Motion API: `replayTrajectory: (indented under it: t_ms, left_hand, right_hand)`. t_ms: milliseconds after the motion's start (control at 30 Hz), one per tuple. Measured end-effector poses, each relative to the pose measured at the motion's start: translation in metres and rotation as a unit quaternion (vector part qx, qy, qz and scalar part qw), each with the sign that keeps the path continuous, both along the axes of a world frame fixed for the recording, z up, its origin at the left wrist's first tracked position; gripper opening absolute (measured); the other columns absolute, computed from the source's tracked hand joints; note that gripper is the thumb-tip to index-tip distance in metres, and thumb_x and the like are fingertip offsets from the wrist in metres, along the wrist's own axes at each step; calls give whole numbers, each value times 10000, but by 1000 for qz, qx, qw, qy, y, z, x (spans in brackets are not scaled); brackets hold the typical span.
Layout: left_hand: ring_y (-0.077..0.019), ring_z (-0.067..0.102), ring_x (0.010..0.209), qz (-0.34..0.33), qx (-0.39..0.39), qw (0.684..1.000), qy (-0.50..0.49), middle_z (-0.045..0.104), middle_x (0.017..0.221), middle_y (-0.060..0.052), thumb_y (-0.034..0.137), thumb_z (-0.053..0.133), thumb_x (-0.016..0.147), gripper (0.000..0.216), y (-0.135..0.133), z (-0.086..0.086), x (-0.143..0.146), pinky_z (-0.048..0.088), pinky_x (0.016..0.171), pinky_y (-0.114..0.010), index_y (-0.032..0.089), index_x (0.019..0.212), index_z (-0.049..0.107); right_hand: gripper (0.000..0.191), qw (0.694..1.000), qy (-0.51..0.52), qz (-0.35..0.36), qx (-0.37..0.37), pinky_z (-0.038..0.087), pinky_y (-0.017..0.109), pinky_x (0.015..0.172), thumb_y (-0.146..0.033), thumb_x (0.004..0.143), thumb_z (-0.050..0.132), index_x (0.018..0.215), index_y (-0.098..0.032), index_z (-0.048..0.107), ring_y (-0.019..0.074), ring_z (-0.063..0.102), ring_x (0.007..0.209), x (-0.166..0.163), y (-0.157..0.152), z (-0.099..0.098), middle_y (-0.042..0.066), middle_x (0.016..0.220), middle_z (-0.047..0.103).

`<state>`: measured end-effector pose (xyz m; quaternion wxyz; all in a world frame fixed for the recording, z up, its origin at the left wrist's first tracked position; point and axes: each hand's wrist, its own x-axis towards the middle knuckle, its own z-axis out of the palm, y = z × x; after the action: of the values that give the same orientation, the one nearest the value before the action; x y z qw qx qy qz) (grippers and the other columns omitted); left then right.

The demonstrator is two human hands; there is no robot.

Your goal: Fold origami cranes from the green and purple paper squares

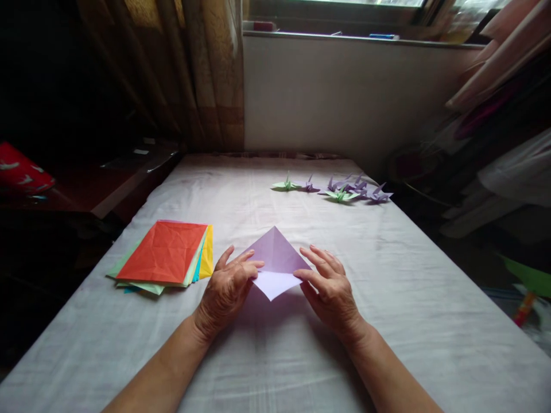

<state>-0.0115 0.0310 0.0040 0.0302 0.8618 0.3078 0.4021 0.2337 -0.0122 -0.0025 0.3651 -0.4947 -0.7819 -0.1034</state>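
A purple sheet of origami paper (276, 252) is between my two hands above the cloth-covered table. Its far corner points away from me, and a crease runs across it from side to side. The near part is paler and tilts toward me, ending in a point. My left hand (230, 281) pinches the left end of the crease, thumb and fingers on the paper. At the right end, my right hand (329, 284) grips the other corner between thumb and index finger, its remaining fingers raised.
A stack of coloured paper (161, 252), red on top, lies to the left. Several folded paper cranes (340, 194), purple and green, stand at the table's far right. The table (267, 367) wears a pale cloth. A curtain (206, 74) hangs behind; clothes (512, 63) hang at right.
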Motion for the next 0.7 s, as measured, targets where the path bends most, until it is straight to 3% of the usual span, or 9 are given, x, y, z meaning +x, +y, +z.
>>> replayTrajectory:
  t_ms: [133,300,467,700]
  left_hand:
    - [-199,630,1177,-3,7,997,77,746,1102,-18,127,411,970,177,6,-4,-6,351,1116,-474,220,937,558]
    - [-213,635,1166,3,-64,987,146,725,1152,-45,56,404,896,264,3,-5,-20,383,1096,-486,209,1016,583]
    - [-257,589,1207,17,-109,971,212,664,1263,-52,55,504,768,533,-13,7,-20,340,1109,-539,263,1253,581]
    - [-306,484,1313,20,-164,953,256,588,1380,-18,60,561,761,516,-20,8,-22,265,1118,-612,372,1153,683]
  right_hand:
    - [125,1000,-19,9,-9,328,477,1101,-136,871,558,859,-222,648,266,483,1315,2,-3,12,75,1271,654]
    - [127,997,-40,43,-51,243,525,1140,-142,835,547,793,-217,639,294,379,1393,-4,-9,18,68,1374,585]
    - [129,997,-41,35,-52,263,521,1127,-148,852,537,808,-214,640,288,403,1376,-6,-11,19,84,1387,570]
    - [151,994,-96,58,-17,268,463,1154,-130,883,544,868,-223,663,243,419,1368,-3,-15,19,61,1403,560]
